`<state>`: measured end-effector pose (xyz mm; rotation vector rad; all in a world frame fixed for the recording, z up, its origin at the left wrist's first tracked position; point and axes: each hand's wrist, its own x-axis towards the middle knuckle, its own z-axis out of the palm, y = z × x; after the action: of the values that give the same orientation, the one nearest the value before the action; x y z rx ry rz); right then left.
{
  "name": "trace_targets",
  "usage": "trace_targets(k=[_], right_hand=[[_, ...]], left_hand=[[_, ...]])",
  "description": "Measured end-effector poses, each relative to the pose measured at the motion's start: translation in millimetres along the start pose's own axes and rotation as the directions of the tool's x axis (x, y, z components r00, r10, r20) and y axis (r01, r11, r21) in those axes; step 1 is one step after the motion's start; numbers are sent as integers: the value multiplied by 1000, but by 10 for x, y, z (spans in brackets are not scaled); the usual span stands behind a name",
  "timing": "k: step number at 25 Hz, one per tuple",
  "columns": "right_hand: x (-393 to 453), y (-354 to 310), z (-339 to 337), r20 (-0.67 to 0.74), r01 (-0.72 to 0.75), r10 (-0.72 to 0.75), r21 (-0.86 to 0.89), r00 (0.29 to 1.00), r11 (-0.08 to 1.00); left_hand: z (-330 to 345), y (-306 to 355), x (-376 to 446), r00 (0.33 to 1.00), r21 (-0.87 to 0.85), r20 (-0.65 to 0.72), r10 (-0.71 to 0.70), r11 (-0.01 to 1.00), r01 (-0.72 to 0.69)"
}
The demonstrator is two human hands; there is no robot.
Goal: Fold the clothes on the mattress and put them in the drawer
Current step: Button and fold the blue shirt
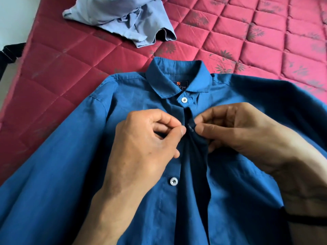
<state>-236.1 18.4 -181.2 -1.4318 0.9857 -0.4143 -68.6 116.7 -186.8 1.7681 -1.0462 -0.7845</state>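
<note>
A dark blue collared shirt [74, 156] lies face up on the red quilted mattress [265, 32], collar away from me. Its top button is fastened; a white button [173, 181] lower down is undone and the front gapes open there. My left hand [141, 144] pinches the left edge of the placket between thumb and forefinger, just below the collar. My right hand [235, 131] pinches the right edge, where a buttonhole shows. The two hands almost meet. A crumpled light blue garment [127, 18] lies at the far end of the mattress.
The mattress's left edge [23, 55] runs diagonally, with pale floor and a dark object [10, 52] beyond it. Bare mattress stretches to the right of the light blue garment. A black band [306, 221] circles my right wrist.
</note>
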Motion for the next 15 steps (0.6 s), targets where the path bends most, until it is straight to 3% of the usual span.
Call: trace_targets(k=[3, 9, 15], right_hand=[[0, -6, -28, -24, -10, 8, -103, 1000, 995], [-18, -67, 34, 18, -11, 11, 25, 1000, 1000], [-6, -33, 139, -98, 4, -25, -212, 995, 977]], left_hand=[[43, 21, -13, 1000, -32, 6, -25, 999, 25], [82, -19, -12, 997, -147, -2, -76, 986, 75], [102, -64, 37, 988, -276, 34, -148, 949, 152]])
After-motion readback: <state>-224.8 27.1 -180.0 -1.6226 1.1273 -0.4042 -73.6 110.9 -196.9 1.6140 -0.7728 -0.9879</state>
